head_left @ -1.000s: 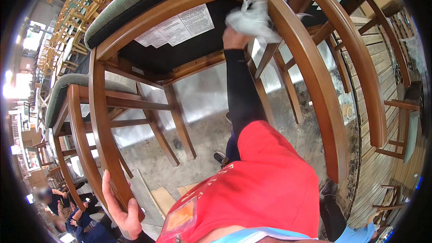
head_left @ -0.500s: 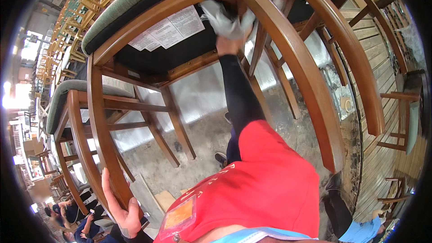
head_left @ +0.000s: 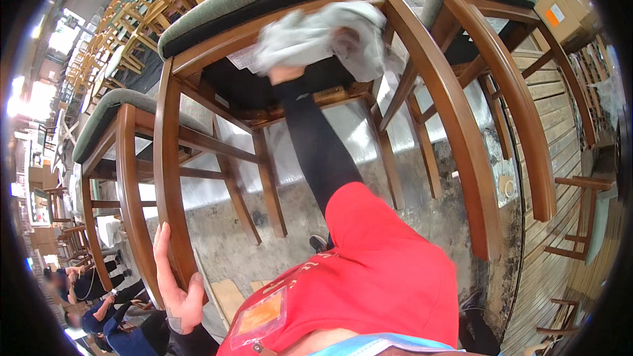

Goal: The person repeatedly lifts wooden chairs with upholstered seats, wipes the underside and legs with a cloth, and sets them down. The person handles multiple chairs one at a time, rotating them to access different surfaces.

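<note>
A brown wooden chair (head_left: pixel 440 118) with a green-grey padded seat stands before me, the dark underside of its seat facing me. My right hand (head_left: pixel 287 74) presses a white cloth (head_left: pixel 315 34) to the seat's front rail; the cloth is blurred and partly covers the paper labels beneath the seat. At lower left, my left hand (head_left: pixel 180 290) holds the lower end of the chair's left leg (head_left: pixel 173 191), a finger along one side and the thumb on the other.
Similar chairs stand close by, one at left (head_left: pixel 128 151) and one at right (head_left: pixel 508 92). A cardboard box (head_left: pixel 566 10) is at upper right. Rows of pale chair frames (head_left: pixel 155 10) fill the upper left. Other people (head_left: pixel 109 310) are at lower left. Slatted wooden boards (head_left: pixel 554 270) lie at right.
My right hand has moved the cloth left along the front rail, from the right corner toward the middle. My left hand stays at the leg. The view has shifted slightly.
</note>
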Available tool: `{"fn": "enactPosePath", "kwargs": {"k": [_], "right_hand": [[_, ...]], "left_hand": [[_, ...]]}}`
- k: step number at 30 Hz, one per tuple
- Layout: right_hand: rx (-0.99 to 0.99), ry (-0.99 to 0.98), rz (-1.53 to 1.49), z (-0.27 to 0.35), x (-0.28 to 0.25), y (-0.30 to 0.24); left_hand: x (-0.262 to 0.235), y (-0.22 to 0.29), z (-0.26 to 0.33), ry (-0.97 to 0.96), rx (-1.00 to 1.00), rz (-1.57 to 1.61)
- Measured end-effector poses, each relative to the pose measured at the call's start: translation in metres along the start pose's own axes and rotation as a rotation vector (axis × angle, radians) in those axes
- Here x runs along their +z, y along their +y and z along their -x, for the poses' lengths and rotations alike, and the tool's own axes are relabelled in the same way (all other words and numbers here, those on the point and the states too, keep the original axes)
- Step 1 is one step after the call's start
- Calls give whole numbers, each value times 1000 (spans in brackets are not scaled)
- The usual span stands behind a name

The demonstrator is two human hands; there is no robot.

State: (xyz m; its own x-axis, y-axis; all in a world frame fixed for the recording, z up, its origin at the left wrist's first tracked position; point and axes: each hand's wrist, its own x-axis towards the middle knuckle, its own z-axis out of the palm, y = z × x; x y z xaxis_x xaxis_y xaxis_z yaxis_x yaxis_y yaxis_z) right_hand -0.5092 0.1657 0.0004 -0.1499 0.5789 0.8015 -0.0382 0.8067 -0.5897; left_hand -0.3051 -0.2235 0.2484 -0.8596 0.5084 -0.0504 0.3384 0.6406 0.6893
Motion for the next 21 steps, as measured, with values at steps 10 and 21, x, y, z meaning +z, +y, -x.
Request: {"fn": "enactPosePath", "kwargs": {"k": [10,21], "right_hand": [[-535,-8,227,-78,-89,10],[-723,-216,-83,-34,13,-119]], "left_hand": [[-7,-6,14,9,-23,19],[-5,-5,7,43,27,59]]}}
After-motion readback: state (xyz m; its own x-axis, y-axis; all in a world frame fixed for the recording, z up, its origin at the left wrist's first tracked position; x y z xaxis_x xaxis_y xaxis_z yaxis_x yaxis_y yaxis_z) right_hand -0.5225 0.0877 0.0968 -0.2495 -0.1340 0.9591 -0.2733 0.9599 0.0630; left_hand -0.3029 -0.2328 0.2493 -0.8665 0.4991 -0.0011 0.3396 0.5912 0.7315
